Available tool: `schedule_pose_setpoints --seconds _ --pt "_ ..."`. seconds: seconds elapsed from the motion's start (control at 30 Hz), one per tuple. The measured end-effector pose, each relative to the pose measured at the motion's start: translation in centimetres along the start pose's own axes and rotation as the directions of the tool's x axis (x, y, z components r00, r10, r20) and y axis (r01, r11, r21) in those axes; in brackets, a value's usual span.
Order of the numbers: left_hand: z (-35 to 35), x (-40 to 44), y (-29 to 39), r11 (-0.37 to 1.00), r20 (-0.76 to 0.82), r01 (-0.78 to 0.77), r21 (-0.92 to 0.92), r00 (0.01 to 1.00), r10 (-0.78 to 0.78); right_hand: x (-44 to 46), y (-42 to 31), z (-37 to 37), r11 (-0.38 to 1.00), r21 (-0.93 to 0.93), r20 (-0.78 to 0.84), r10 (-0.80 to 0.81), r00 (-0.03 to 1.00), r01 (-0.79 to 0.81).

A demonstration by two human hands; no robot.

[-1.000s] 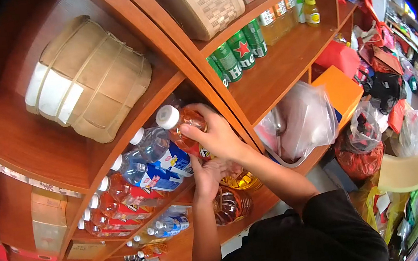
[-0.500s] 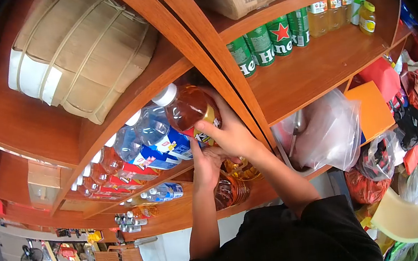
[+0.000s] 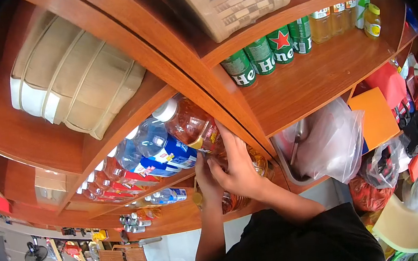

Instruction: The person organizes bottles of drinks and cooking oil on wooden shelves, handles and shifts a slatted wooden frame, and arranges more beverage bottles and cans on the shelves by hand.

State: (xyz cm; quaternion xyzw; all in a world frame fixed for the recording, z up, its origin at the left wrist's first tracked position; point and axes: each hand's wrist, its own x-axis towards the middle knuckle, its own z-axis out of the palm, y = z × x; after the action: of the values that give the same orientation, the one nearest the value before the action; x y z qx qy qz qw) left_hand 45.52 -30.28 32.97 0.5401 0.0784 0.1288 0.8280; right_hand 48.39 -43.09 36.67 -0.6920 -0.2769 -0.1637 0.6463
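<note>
I have the right hand (image 3: 239,166) with its fingers stretched nearly straight and its thumb set apart toward the left, laid along the amber bottle (image 3: 187,120) rather than wrapped round it. The left hand (image 3: 208,180) sits just left of it, at the bottle's near end; its fingers are mostly hidden from me, so I cannot tell how far they are closed or whether they have hold of anything.

From both hands the bottle lies to the far left, tilted on the shelf in my view, its long axis running from the white cap (image 3: 165,110) at the far left down to a base hidden behind the hands at the near right. The right hand lies along its right flank; the left is nearer the lower edge of its label.

Farther out, I read a blue-labelled bottle (image 3: 148,137) just beside it on the left, red-labelled bottles (image 3: 112,169) beyond that, and the wooden upright (image 3: 198,87) close on the right
</note>
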Motion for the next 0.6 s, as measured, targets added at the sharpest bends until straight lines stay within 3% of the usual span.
schedule_pose_setpoints --seconds 0.07,0.17,0.37,0.47,0.53,0.6 --pt "0.4 -0.1 -0.6 0.995 -0.090 -0.022 -0.094 0.996 0.013 -0.1 0.2 -0.2 1.000 0.021 0.020 0.013 1.000 -0.013" --pt "0.8 -0.2 -1.1 0.961 -0.007 -0.212 0.177 0.976 0.216 -0.2 0.3 -0.8 0.995 0.089 0.062 0.036 0.997 -0.042" --pt "0.4 0.1 -1.8 0.961 -0.041 -0.147 0.233 0.986 0.161 0.2 -0.2 -2.1 0.968 0.221 0.154 0.087 0.984 -0.120" --pt "1.4 0.3 -2.4 0.959 -0.158 -0.247 0.136 0.951 0.267 0.3 0.1 -1.9 0.962 0.256 0.124 0.062 0.990 -0.092" --pt "1.5 0.2 -2.2 0.971 -0.187 -0.220 0.096 0.954 0.234 0.3 0.6 -1.2 0.955 0.289 0.065 0.046 0.997 -0.063" --pt "1.4 0.2 -2.1 0.976 -0.209 -0.195 0.092 0.955 0.211 0.3 0.4 -1.4 0.956 0.273 0.109 0.082 0.991 -0.109"
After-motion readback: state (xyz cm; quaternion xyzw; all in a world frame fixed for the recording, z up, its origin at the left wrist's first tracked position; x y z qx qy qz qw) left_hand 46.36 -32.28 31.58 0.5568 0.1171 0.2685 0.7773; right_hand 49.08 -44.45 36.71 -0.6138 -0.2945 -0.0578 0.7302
